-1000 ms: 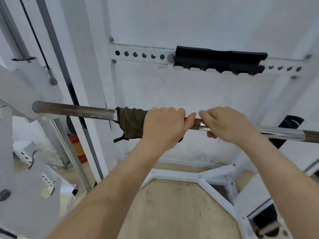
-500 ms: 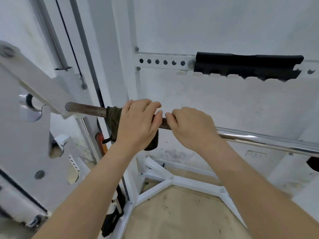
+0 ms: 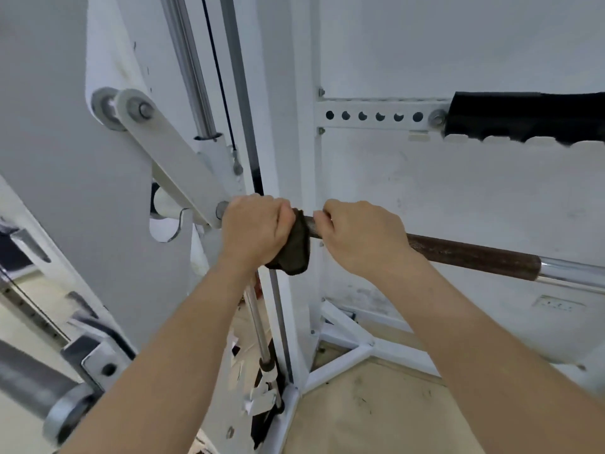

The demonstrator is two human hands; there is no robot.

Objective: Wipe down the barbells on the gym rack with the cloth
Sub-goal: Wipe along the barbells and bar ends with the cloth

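I get bright, even, diffuse light off the white wall [image 3: 458, 44], with only faint shadows. Glare streaks the chrome end of the barbell [image 3: 471, 256]. Straight lines bow toward the wide-angle edges, and the lower left corner is blurred.

We show the white rack [image 3: 302, 158], whose upright rises from a base frame [image 3: 340, 358] standing on the tan floor [image 3: 376, 414]. A perforated crossbar [image 3: 373, 116] runs rightward from the upright and bears a black pad [image 3: 523, 116] on its right part. Below it the barbell [image 3: 474, 257] crosses the upright, brown and knurled near the upright, chrome farther right. A white pivot arm [image 3: 170, 155] slopes down toward its left end; we cannot see the junction.
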